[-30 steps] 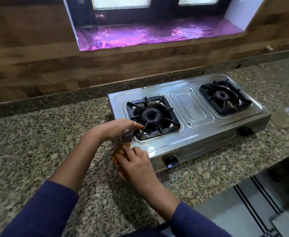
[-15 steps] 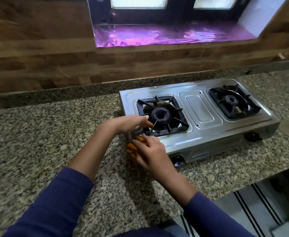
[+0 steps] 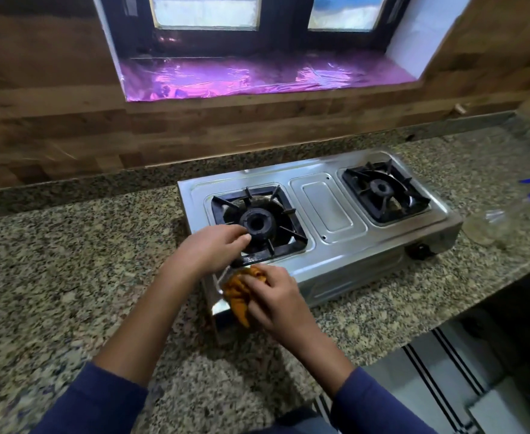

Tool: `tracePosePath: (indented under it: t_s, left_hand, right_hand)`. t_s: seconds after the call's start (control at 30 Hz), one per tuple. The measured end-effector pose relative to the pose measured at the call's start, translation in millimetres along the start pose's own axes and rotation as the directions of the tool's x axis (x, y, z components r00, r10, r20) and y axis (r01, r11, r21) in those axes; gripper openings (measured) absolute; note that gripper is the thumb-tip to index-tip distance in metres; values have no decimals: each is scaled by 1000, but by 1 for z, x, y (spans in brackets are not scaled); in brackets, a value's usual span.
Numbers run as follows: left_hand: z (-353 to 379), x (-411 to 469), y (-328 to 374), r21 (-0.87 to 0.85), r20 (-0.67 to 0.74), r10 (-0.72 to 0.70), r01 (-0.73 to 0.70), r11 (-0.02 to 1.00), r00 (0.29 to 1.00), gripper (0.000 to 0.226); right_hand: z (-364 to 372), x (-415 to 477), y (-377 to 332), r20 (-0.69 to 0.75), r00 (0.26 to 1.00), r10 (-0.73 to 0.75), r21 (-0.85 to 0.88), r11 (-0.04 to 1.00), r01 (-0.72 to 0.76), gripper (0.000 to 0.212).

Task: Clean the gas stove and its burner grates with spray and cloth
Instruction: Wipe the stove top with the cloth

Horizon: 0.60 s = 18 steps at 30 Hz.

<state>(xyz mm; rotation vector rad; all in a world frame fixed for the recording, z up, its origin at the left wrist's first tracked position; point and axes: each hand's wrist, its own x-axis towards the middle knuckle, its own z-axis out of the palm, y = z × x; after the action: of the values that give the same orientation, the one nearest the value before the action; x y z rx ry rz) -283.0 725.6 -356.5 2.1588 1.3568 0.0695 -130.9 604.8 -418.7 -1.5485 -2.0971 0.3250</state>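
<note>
A steel two-burner gas stove (image 3: 329, 205) sits on the granite counter. Each burner has a black grate: the left grate (image 3: 276, 227) and the right grate (image 3: 382, 191). My left hand (image 3: 213, 245) lies over the left grate's front left corner, fingers curled toward the black burner cap; what it grips is hidden. My right hand (image 3: 273, 296) grips a bunched orange cloth (image 3: 241, 291) against the stove's front left corner, just below the grate. A clear spray bottle (image 3: 508, 211) with a blue and white trigger lies on the counter right of the stove.
The granite counter (image 3: 69, 277) stretches wide to the left of the stove. Its front edge drops to a floor mat (image 3: 439, 380) at lower right. A wood-panelled wall and a window sill lined with purple foil (image 3: 257, 76) run behind. A black knob (image 3: 420, 250) sticks out at the stove's front right.
My right hand has brought the orange cloth up onto the stove's front left corner. My left hand stays at the left grate's corner. The camera has turned left, bringing the spray bottle into view.
</note>
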Motion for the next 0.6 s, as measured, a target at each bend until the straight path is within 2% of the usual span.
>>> tracePosePath:
  t_s: [0.07, 0.1, 0.13, 0.2, 0.23, 0.27, 0.37, 0.47, 0.53, 0.6]
  left_hand:
    - [19, -1, 17, 12, -107, 47, -46, 999, 993, 48]
    - [31, 1, 26, 10, -117, 76, -75, 997, 990, 51]
    - [42, 3, 35, 28, -95, 101, -99, 995, 990, 53]
    - [64, 7, 51, 109, -40, 117, -112, 988, 992, 55]
    - [74, 11, 59, 140, -43, 104, -97, 985, 994, 57]
    - [82, 16, 67, 162, -68, 86, -74, 984, 994, 60]
    - [101, 25, 81, 183, -155, 25, 4, 983, 988, 82]
    - [117, 25, 90, 134, -216, -11, 41, 990, 976, 85]
    - [122, 24, 97, 113, -225, -45, 72, 991, 973, 86]
    - [125, 25, 101, 147, -204, -82, 113, 983, 976, 89]
  right_hand:
    - [-12, -5, 32, -32, 997, 67, -87, 994, -70, 47]
    - [-22, -9, 52, -81, 989, 122, -111, 985, -131, 45]
    - [-33, -14, 72, -158, 967, 200, -122, 968, -220, 44]
    - [-57, -19, 113, -300, 874, 382, -133, 891, -435, 41]
    - [-69, -20, 132, -331, 834, 442, -150, 848, -508, 43]
    - [-79, -20, 147, -328, 827, 457, -183, 828, -530, 47]
    - [-85, -17, 155, -183, 934, 307, -230, 910, -344, 52]
    - [-69, -5, 138, -89, 986, 141, -212, 965, -157, 48]
    - [-58, 21, 139, -122, 984, 129, -215, 964, -153, 39]
    - [-52, 53, 146, -116, 972, 206, -194, 955, -226, 36]
